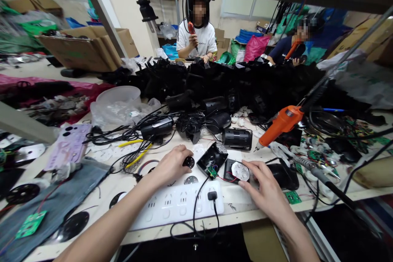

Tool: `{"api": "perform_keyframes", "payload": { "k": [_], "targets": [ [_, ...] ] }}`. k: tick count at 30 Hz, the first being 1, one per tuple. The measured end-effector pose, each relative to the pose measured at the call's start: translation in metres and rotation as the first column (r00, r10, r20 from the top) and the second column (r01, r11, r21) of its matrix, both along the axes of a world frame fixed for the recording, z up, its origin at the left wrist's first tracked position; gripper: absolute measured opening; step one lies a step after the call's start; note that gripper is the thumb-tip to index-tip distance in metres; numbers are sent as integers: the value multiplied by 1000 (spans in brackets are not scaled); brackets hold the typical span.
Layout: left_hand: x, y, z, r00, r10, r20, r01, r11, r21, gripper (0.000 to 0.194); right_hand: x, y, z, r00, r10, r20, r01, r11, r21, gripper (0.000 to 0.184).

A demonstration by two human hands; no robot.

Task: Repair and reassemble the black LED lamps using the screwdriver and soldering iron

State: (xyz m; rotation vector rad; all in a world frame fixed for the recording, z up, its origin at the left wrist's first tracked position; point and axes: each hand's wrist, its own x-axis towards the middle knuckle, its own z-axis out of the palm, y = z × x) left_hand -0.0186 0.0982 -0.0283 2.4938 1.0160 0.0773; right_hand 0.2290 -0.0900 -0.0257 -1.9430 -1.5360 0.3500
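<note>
My left hand (174, 166) is closed, its fingertips on a small black disc (188, 162) with holes. Between the thumb and forefinger of my right hand (264, 182) is a white round board (240, 171) with several small clear domes, resting over a black square part (229, 168). Red wires run from it to a small green circuit board (212, 171) at the edge of an open black housing (215, 157), which sits tilted between my hands. A clear round lens piece (190, 180) lies below my left fingers.
A white power strip (176, 202) with a black plug lies along the near edge. An orange electric screwdriver (281, 125) hangs at right. Black housings (237, 138) and cables are heaped behind. A phone (69, 145) lies at left. Two people work opposite.
</note>
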Motion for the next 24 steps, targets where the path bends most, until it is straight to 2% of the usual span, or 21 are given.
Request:
{"api": "perform_keyframes", "payload": {
  "k": [7,11,13,15,18,20,22,24],
  "targets": [
    [2,-3,5,998,52,-34,-53,998,-20,35,-3,-3,8,997,54,59,-57,997,51,41],
    [1,-5,4,998,59,-10,-59,998,7,26,-17,5,25,993,77,84,-86,989,116,36],
    [-1,-5,1,994,92,63,-92,996,-10,20,-29,15,35,991,114,69,-124,980,155,33],
    [-4,-3,-1,970,150,190,-136,987,-84,14,-43,27,44,983,179,42,-184,968,170,31],
    [-9,-2,0,918,236,319,-182,965,-191,21,-62,43,49,963,269,-6,-266,952,151,30],
    [-13,-4,5,865,345,365,-222,914,-339,25,-71,50,47,959,279,-51,-268,951,155,26],
    [-15,-9,12,763,510,398,-234,791,-565,28,-77,54,43,965,231,-122,-211,965,157,21],
    [-15,-16,21,657,638,403,-196,660,-725,31,-81,57,38,967,154,-205,-129,983,128,20]
  ]
}}
